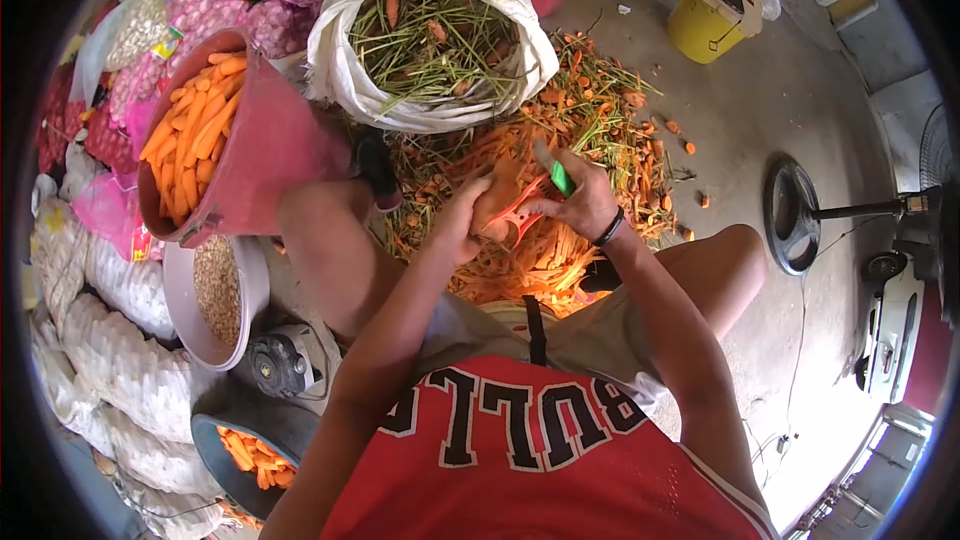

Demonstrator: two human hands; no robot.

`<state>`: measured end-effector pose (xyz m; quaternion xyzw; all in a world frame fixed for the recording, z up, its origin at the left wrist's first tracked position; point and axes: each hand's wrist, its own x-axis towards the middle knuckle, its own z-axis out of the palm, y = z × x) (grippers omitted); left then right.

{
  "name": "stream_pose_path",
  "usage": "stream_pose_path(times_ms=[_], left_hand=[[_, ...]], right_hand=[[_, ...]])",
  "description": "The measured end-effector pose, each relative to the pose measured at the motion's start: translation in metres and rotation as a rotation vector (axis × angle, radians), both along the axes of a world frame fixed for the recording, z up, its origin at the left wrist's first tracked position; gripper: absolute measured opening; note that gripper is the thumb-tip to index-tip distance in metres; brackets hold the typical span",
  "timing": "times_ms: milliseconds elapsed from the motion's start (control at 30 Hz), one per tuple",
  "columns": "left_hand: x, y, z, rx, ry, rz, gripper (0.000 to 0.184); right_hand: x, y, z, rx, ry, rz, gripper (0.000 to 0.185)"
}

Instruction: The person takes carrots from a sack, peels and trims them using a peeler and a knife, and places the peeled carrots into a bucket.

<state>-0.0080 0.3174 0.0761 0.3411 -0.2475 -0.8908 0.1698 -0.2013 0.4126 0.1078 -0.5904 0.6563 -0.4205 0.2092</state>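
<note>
Over the heap of peelings, my left hand (464, 216) grips a carrot (493, 208), its fingers wrapped round it. My right hand (588, 202) holds a red peeler (524, 212) close against that carrot. A knife with a green handle (561, 178) is tucked in the same hand, its blade pointing up and away. Beneath both hands lie orange carrot peelings (548, 262), mixed farther out with cut carrot ends and green stems. Part of the carrot is hidden by my fingers and the peeler.
A white sack (335, 50) of green stems stands ahead. At left are a red bucket (262, 155) of peeled carrots, a pale basin (255, 285), a dark tub (207, 430) with carrots and several produce sacks (140, 370). Right are a yellow bucket (697, 28) and a fan base (790, 215).
</note>
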Motion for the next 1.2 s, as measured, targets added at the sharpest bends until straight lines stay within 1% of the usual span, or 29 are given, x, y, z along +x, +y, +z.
stream_pose_path(times_ms=[67,100,200,233,300,333,367,400,467,500,567,600,633,667,733,767,867,900,933,1000,1033,1100,1133,1167,1200], left_hand=[[-0.003,0.004,-0.006,0.004,0.041,-0.008,0.045],[-0.006,0.008,0.003,-0.016,0.005,0.001,0.04],[-0.005,0.005,0.003,-0.003,0.066,-0.115,0.044],[-0.004,0.002,0.0,-0.005,0.098,-0.165,0.044],[0.001,-0.006,-0.009,-0.007,0.159,-0.261,0.043],[0.001,-0.003,0.0,-0.022,0.096,-0.267,0.042],[0.003,0.001,0.01,-0.038,0.034,-0.273,0.041],[0.005,0.005,0.018,-0.055,-0.028,-0.278,0.04],[0.006,0.009,0.022,-0.007,-0.07,-0.194,0.038],[0.004,0.009,0.024,0.016,-0.085,-0.151,0.037],[0.004,-0.001,0.001,0.064,0.067,-0.139,0.037],[0.007,-0.004,-0.007,0.089,0.136,-0.13,0.038],[0.002,0.001,0.008,0.099,0.063,-0.038,0.038],[0.001,0.005,0.006,0.114,0.062,-0.022,0.037],[0.001,0.008,0.001,0.142,0.055,-0.004,0.036],[0.004,0.008,-0.003,0.106,0.118,-0.054,0.036],[0.003,0.002,0.011,0.052,0.143,-0.166,0.04],[0.004,-0.002,0.004,0.065,0.171,-0.226,0.041],[0.004,-0.001,0.011,0.054,0.119,-0.239,0.039],[0.009,0.003,0.025,0.032,0.006,-0.265,0.036],[0.01,0.005,0.024,0.034,-0.026,-0.255,0.036],[0.007,0.003,0.012,0.088,0.058,-0.121,0.037],[0.006,0.002,0.004,0.118,0.103,-0.048,0.038],[0.005,-0.003,-0.007,0.121,0.089,-0.018,0.036],[0.002,0.0,-0.002,0.11,0.065,0.002,0.035]], right_hand=[[0.003,-0.001,0.011,-0.095,0.089,0.033,0.055],[0.001,-0.002,0.011,-0.087,0.098,0.035,0.054],[-0.009,-0.003,0.011,-0.01,0.142,0.051,0.055],[-0.011,-0.004,0.01,0.025,0.101,0.035,0.054],[-0.021,-0.009,-0.006,-0.083,0.071,0.0,0.054],[-0.028,-0.012,-0.009,-0.138,0.056,-0.017,0.054],[-0.044,-0.01,-0.007,-0.045,0.124,-0.11,0.055],[-0.053,-0.009,0.0,0.079,-0.065,-0.19,0.054],[-0.061,-0.01,0.007,0.103,0.022,-0.297,0.05],[-0.056,-0.009,0.004,0.04,-0.043,-0.254,0.049],[-0.03,-0.004,-0.004,-0.078,-0.163,-0.147,0.048],[-0.017,-0.001,-0.004,-0.107,-0.062,-0.102,0.05],[-0.003,0.0,0.008,-0.14,0.075,-0.002,0.051],[0.005,0.001,0.02,-0.174,0.207,0.094,0.052],[0.001,0.0,0.019,-0.141,0.21,0.058,0.052],[-0.002,0.0,0.018,-0.124,0.213,0.038,0.053],[-0.015,-0.006,0.007,-0.113,0.194,0.044,0.054],[-0.025,-0.009,-0.002,-0.138,0.208,0.025,0.053],[-0.034,-0.009,-0.003,-0.1,0.05,-0.073,0.051],[-0.06,-0.012,0.001,-0.024,0.123,-0.222,0.049],[-0.06,-0.011,0.0,-0.01,0.011,-0.253,0.05],[-0.061,-0.01,0.0,0.015,-0.209,-0.316,0.053],[-0.049,-0.007,0.004,-0.038,-0.128,-0.245,0.056],[-0.028,-0.002,0.004,-0.088,-0.046,-0.169,0.058],[-0.012,0.001,0.004,-0.137,0.033,-0.091,0.061]])
